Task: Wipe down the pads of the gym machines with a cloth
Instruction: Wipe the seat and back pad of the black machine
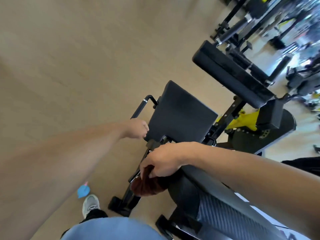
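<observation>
A black seat pad (pixel 180 115) of a gym machine lies in the middle of the view, tilted. My left hand (pixel 136 128) rests at its near-left corner with fingers curled, holding nothing that I can see. My right hand (pixel 162 160) is closed on a dark red-brown cloth (pixel 147 185), which hangs bunched below the fingers over the machine's black frame (pixel 131 191). A second long black pad (pixel 230 73) stands farther back on the right. A large dark pad (pixel 216 205) runs under my right forearm at the lower right.
A black handle bar (pixel 140 108) sticks out left of the seat pad. Yellow machine parts (pixel 245 121) sit right of it. More black machines (pixel 251 21) fill the top right. Tan floor spreads left. A blue object (pixel 83 191) lies by my shoe (pixel 90 205).
</observation>
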Demonstrator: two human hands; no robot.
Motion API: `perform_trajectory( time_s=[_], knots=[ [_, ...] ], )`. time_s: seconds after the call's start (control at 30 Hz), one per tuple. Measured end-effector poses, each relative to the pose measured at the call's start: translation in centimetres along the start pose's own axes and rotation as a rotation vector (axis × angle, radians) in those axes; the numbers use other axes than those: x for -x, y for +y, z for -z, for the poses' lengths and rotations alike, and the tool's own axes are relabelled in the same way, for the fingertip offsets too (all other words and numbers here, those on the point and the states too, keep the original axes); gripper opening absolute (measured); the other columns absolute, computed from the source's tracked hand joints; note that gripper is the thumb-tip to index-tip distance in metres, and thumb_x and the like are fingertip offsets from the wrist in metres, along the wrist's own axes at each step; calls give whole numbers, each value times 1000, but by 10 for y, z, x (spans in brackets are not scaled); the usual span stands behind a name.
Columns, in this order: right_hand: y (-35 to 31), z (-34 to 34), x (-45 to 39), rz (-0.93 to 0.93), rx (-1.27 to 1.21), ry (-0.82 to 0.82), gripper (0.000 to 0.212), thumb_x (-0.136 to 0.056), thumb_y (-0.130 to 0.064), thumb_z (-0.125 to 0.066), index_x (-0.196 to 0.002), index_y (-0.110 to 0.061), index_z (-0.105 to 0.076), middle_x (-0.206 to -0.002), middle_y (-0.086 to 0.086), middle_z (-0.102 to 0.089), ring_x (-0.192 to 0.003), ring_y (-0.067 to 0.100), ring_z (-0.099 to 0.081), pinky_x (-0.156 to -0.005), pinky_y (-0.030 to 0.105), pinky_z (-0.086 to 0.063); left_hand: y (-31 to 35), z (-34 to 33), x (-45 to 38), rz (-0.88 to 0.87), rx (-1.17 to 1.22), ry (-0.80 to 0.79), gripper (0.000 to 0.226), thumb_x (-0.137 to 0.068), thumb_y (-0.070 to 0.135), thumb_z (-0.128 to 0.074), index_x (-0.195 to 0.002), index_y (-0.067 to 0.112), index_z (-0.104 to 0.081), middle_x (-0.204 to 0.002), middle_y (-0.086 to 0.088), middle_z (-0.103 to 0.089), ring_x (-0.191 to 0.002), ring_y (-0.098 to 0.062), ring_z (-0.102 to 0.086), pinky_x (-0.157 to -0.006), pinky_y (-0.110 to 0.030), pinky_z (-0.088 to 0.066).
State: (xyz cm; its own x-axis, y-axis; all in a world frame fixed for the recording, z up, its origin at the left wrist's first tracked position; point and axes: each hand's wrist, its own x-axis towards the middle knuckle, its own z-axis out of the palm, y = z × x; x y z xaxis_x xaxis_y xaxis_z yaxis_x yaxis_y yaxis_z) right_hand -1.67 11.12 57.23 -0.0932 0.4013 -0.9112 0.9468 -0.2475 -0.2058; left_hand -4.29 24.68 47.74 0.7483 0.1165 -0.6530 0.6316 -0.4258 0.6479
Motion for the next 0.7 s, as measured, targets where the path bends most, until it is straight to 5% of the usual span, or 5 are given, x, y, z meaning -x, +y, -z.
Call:
perform_trajectory(
  time_s=[0.1, 0.33, 0.57, 0.7],
  knots=[
    [-19, -5, 40, 0, -7, 100, 31, -105, -30, -51, -134, -34, -61, -127, -8, -65, -111, 21, -57, -91, 35, -44, 15, 2, 16, -83, 139, 68, 31, -99, 1, -44, -124, 8, -62, -122, -12, -68, -99, -23, -65, -67, -22, -51],
    [-55, -46, 121, -55, 67, 549, 31, -105, -31, -51, -132, -45, -56, -118, -12, -67, -102, 17, -59, -85, 37, -50, 46, -6, 83, -227, 247, 247, 22, -103, 12, -42, -115, 8, -61, -106, -10, -68, -86, -19, -60, -67, -26, -41],
    [-63, -132, 165, -123, -157, 996, 32, -107, -33, -48, -135, -49, -53, -123, -11, -66, -103, 16, -62, -93, 40, -52, 89, -54, 150, -433, 319, 512, 45, -107, 41, -35, -92, 14, -67, -96, -7, -69, -89, -19, -63, -79, -30, -47],
    [-40, -196, 177, -123, -321, 1069, 36, -108, -23, -46, -132, -49, -56, -151, -23, -50, -140, 13, -49, -114, 41, -43, 105, -79, 176, -529, 198, 578, 43, -100, 48, -47, -95, 13, -73, -101, -4, -74, -103, -21, -68, -98, -40, -51]
  ],
)
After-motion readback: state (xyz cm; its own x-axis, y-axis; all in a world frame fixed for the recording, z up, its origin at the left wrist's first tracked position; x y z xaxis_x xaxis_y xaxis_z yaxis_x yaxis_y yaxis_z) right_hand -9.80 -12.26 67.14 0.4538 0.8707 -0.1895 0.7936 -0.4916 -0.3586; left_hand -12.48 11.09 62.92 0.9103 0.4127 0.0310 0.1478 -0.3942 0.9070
